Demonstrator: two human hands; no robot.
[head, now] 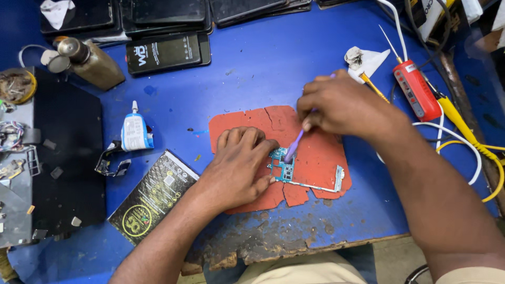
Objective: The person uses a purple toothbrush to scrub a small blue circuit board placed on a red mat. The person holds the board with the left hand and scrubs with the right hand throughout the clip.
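Left hand point(238, 167) is pressing down on the left end of a small teal circuit board point(288, 171), fingers curled and clenched over it, pinning it flat. The board is lying on a cracked red mat point(321, 152) near the front middle of the blue worktop point(263, 68); a thin metal strip is running from the board toward the mat's right edge. Right hand point(342, 105) is grasping a purple brush point(294, 144) in a pinch grip, its tip touching the top of the board just beside the left fingertips.

A white glue bottle point(135, 131) with a blue label is lying left of the mat, well apart. A black and yellow packet point(153, 197) is sitting near the left forearm. A red tester point(416, 90) with a yellow-handled probe point(463, 123) and white cable is lying right of the right hand. A crumpled tissue point(363, 59) is sitting just behind the right hand. Dark phones point(168, 51) are stacked along the back edge. A brown bottle point(89, 60) is lying at back left.
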